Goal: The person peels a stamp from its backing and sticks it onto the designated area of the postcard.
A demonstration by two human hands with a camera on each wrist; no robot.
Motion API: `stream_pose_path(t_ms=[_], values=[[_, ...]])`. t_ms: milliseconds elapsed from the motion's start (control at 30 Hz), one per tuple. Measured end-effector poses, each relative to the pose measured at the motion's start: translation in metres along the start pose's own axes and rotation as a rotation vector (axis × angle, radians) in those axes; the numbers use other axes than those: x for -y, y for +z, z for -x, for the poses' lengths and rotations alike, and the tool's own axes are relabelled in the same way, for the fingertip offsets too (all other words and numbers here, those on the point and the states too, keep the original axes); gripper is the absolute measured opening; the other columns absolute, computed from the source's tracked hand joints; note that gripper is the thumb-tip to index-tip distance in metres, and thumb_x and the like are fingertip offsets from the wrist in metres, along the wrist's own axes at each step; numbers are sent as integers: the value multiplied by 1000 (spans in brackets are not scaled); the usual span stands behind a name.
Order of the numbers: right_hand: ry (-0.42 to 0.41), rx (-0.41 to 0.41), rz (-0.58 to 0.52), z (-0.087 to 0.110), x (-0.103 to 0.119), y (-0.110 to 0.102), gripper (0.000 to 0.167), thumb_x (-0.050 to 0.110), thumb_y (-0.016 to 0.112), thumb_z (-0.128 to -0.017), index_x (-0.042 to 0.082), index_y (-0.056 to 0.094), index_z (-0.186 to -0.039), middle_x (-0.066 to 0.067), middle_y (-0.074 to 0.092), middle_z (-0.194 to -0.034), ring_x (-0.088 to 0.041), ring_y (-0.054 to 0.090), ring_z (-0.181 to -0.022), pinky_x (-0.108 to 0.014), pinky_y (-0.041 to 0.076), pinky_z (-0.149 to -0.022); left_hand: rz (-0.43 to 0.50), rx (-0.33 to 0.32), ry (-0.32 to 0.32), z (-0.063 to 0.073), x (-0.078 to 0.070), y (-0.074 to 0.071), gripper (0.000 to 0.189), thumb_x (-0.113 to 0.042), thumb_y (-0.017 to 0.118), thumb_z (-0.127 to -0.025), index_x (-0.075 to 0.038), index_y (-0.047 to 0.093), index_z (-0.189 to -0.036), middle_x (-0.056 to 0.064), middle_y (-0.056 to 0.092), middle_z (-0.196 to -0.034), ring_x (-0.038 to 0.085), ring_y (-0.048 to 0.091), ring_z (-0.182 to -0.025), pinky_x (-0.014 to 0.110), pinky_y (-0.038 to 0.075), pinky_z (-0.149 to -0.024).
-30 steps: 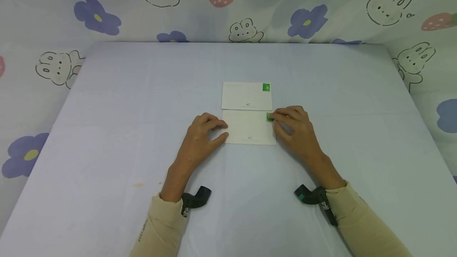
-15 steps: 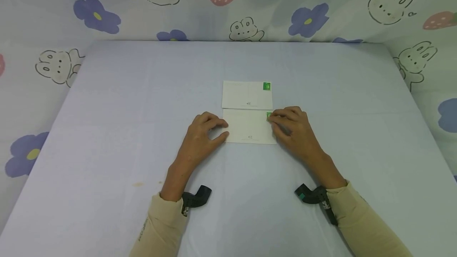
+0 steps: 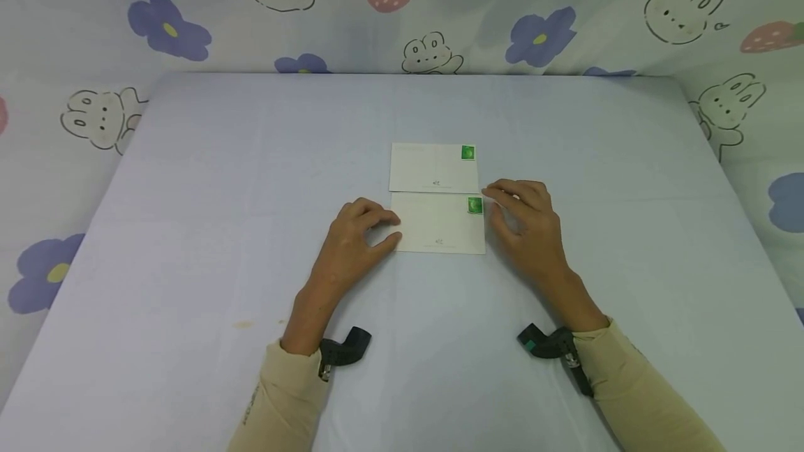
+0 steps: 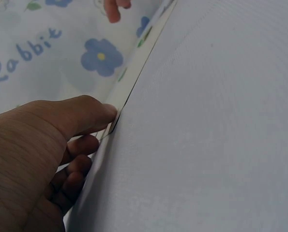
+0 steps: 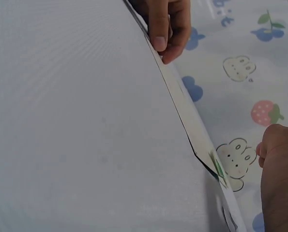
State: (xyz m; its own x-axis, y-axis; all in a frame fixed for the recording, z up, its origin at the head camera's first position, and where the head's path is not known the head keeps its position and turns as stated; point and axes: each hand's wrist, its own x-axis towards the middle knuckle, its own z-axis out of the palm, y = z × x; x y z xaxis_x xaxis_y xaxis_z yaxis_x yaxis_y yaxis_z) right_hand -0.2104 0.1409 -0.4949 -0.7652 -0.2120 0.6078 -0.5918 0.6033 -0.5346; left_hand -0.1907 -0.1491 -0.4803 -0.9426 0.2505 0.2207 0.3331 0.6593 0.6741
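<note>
Two cream postcards lie flat on the table, one above the other: the far postcard (image 3: 433, 169) and the near postcard (image 3: 438, 225). Each bears a small green stamp at its top right corner, the far stamp (image 3: 467, 153) and the near stamp (image 3: 474, 205). My left hand (image 3: 359, 236) rests its thumb and index fingertip, spread apart, on the near postcard's left edge. In the left wrist view the thumb (image 4: 102, 115) presses at the card's corner. Just right of the near stamp, my right hand (image 3: 527, 222) hovers with loosely bent fingers and holds nothing.
A white cloth covers the table (image 3: 188, 159), with faint yellowish stains (image 3: 243, 325) at the lower left. Behind and beside it hangs a patterned curtain (image 3: 352, 12) with rabbits, flowers and strawberries. Black wrist cameras (image 3: 347, 346) sit at both sleeves.
My right fingers have lifted off the near stamp and moved slightly right and away, so the whole stamp now shows. The left hand and both postcards have stayed put.
</note>
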Motion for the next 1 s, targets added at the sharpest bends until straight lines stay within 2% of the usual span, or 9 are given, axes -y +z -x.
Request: stream_pose_path(t_ms=[100, 300, 533, 700, 833, 1000], values=[[7, -2, -20, 0, 0, 0, 26, -9, 65, -87, 0, 75, -109, -11, 68, -116, -32, 53, -111, -34, 42, -94, 2, 0, -1, 0, 0, 0, 18, -11, 82, -84, -10, 76, -101, 3, 61, -104, 23, 53, -98, 37, 46, -85], [18, 64, -13, 2, -3, 1, 23, -7, 66, -86, 0, 76, -105, -11, 69, -113, -32, 53, -107, -43, 38, -92, 9, -4, 14, -1, -1, 2, 18, -10, 82, -84, -10, 76, -101, 3, 61, -104, 22, 53, -97, 37, 45, -85], [31, 178, 45, 4, -5, 1, 19, 2, 72, -88, 4, 78, -106, -9, 70, -113, -30, 53, -110, -46, 35, -86, 10, -7, 26, -2, 0, 3, 18, -10, 82, -83, -10, 76, -100, 3, 61, -103, 22, 53, -96, 36, 45, -84], [35, 225, 104, 2, -4, 2, 18, 6, 74, -88, 6, 79, -105, -8, 70, -114, -28, 53, -112, -46, 34, -84, 0, -6, 26, -3, 0, 2, 19, -10, 82, -83, -10, 76, -101, 3, 61, -103, 22, 53, -97, 37, 46, -84], [23, 234, 97, 1, -3, 5, 19, 5, 73, -89, 6, 78, -107, -8, 70, -115, -29, 53, -113, -48, 34, -85, 5, -2, 4, -1, 2, 0, 18, -9, 82, -83, -9, 76, -100, 3, 61, -102, 23, 53, -98, 37, 46, -85], [41, 177, 50, 3, -2, 3, 21, 0, 70, -89, 5, 77, -108, -7, 68, -116, -30, 53, -114, -46, 34, -85, 47, 6, -53, -1, 2, 1, 17, -12, 77, -89, -10, 75, -106, 2, 63, -105, 20, 56, -100, 36, 47, -86]])
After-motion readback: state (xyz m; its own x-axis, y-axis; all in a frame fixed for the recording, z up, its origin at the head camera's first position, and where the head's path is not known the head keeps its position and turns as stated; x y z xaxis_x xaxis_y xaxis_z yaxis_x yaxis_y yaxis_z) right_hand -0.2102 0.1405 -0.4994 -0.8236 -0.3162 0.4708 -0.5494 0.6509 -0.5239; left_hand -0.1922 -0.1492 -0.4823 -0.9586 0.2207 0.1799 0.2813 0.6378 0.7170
